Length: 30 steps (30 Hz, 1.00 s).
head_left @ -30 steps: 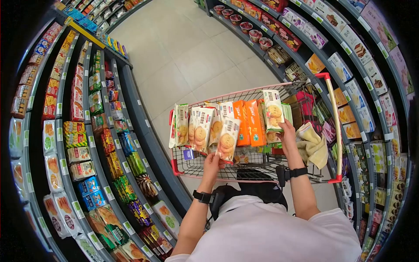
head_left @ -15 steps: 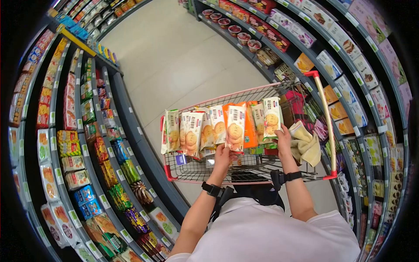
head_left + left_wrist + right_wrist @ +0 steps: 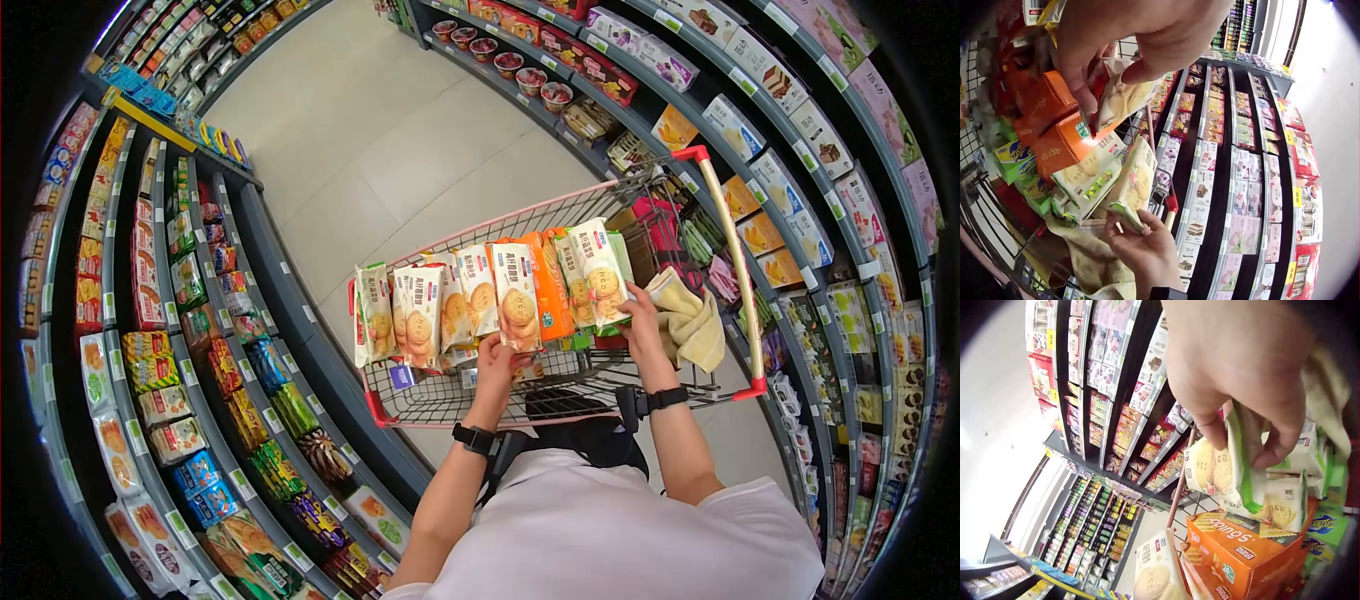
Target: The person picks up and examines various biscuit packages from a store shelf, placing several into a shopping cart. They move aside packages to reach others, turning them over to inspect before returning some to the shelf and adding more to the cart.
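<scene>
My left hand (image 3: 495, 368) pinches the lower end of a white biscuit packet (image 3: 517, 300) with a red lower edge. It stands upright in front of orange boxes (image 3: 553, 285) in the shopping cart (image 3: 378, 408). My right hand (image 3: 643, 322) grips the lower corner of a white biscuit packet with green edges (image 3: 603, 270), which leans left over a similar one. In the right wrist view, thumb and fingers hold this green-edged packet (image 3: 1213, 465) near an orange box (image 3: 1241, 550). More biscuit packets (image 3: 417, 310) stand in a row on the left side of the cart.
A yellow towel (image 3: 688, 325) hangs by the cart's handle (image 3: 735, 265). Stocked snack shelves (image 3: 250, 370) run along the left, with more shelves of boxes (image 3: 760, 130) on the right. Tiled floor (image 3: 370, 150) stretches ahead. Pink and green items (image 3: 665, 240) lie near the handle end.
My left hand's packet, tilted before, now stands upright beside the other packets, having passed over the orange boxes. The right hand's packet has tipped left. The whole view has shifted slightly.
</scene>
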### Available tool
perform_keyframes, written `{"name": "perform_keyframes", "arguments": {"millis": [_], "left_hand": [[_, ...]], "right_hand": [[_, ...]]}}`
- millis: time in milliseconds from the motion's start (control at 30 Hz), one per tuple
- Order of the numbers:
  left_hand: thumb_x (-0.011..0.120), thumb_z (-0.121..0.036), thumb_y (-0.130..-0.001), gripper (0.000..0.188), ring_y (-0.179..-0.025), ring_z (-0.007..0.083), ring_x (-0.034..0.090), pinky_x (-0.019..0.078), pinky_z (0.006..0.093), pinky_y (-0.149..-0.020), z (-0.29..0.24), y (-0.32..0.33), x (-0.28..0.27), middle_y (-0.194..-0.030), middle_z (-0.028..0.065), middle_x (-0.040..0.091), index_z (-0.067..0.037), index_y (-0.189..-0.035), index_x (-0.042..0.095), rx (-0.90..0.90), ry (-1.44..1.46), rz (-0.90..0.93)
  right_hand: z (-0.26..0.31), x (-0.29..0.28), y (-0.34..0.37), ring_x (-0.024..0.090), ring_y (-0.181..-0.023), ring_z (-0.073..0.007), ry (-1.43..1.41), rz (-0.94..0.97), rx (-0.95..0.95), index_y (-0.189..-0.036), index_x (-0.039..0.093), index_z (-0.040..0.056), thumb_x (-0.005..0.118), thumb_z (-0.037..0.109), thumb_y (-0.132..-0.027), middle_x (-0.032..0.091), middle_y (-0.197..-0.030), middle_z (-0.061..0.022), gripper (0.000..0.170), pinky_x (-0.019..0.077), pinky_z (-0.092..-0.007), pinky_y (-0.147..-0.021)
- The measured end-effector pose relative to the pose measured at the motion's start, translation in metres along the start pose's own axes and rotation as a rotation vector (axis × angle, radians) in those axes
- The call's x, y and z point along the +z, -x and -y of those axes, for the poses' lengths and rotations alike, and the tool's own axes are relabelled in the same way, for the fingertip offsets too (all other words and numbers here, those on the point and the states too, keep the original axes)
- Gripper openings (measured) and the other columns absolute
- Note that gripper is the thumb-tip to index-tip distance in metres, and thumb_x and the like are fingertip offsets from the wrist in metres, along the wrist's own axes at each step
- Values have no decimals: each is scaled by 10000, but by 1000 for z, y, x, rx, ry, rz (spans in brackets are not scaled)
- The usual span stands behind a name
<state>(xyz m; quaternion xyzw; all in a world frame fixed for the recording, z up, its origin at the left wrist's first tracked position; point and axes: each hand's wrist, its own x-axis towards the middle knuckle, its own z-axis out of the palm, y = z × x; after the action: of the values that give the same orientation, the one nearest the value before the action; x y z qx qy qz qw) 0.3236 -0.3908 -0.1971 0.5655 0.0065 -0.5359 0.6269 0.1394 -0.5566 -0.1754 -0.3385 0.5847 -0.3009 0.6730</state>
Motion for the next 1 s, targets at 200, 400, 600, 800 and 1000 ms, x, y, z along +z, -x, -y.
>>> {"name": "perform_keyframes", "arguments": {"millis": [200, 400, 600, 800, 1000], "left_hand": [[535, -18, -834, 344, -886, 196, 604, 534, 311, -720, -13, 7, 1, -1028, 113, 581, -3, -1127, 356, -26, 112, 42], [514, -80, -835, 327, -995, 209, 535, 469, 360, -850, -11, 8, -3, -1119, 102, 495, -41, -1133, 386, -73, 100, 64], [602, -85, -795, 386, -883, 192, 591, 529, 320, -707, -1, 7, -2, -966, 99, 557, -20, -1102, 377, -76, 117, -44], [543, -111, -814, 311, -803, 184, 608, 518, 299, -655, 6, 6, 0, -970, 92, 546, -36, -1085, 411, -137, 67, 41], [507, -87, -803, 326, -791, 198, 612, 530, 303, -652, 0, 17, -14, -962, 106, 550, -12, -1102, 402, -134, 141, -1]], "right_hand": [[3, 11, -2, 517, -919, -179, -164, 148, 94, -1297, 415, 77, 448, 68, -754, 521, -1099, -79, 544, 397, -358, -788], [1, 14, -5, 517, -989, -207, -162, 276, 174, -1324, 377, 72, 456, 74, -743, 491, -1152, -93, 586, 408, -365, -815], [-4, 12, -5, 523, -1020, -225, -221, 320, 209, -1304, 396, 77, 466, 70, -728, 504, -1175, -87, 580, 424, -382, -851], [-13, 8, -15, 484, -1033, -205, -185, 338, 236, -1289, 413, 90, 495, 72, -741, 507, -1153, -68, 554, 381, -390, -853], [-30, -8, -36, 471, -1026, -204, -22, 246, 143, -1274, 419, 91, 530, 83, -763, 489, -1148, -75, 523, 391, -375, -829]]}}
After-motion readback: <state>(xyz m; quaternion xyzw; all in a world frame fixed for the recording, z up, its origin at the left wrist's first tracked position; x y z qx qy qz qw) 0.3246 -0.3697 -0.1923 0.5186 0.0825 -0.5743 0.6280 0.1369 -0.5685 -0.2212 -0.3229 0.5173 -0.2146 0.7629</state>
